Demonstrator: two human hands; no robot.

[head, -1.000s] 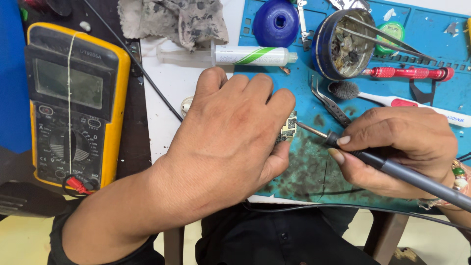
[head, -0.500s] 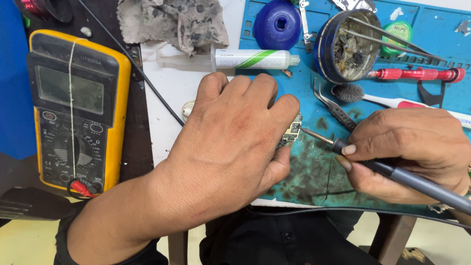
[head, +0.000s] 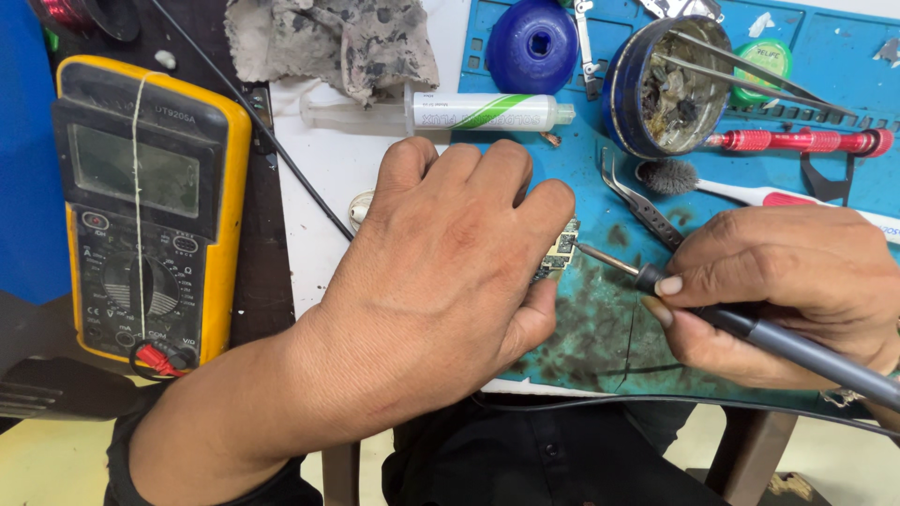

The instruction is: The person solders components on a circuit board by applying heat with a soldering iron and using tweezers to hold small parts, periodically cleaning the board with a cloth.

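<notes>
My left hand [head: 450,272] lies palm down on a small circuit board [head: 561,251], pinning it to the stained blue work mat [head: 609,328]; only the board's right edge shows past my fingers. My right hand [head: 787,290] grips a soldering iron [head: 750,323] like a pen. Its metal tip touches the board's exposed edge. The iron's grey handle runs off to the lower right.
A yellow multimeter [head: 141,206] lies at the left. Behind my hands are a flux syringe [head: 469,111], a dirty rag [head: 328,42], a blue round lid [head: 532,42], a tin [head: 670,89] with tweezers across it, curved tweezers [head: 642,201], a brush [head: 712,183] and a red screwdriver [head: 797,141].
The view has shifted slightly. The soldering iron's tip has stayed at the board's edge, and both hands have kept their hold.
</notes>
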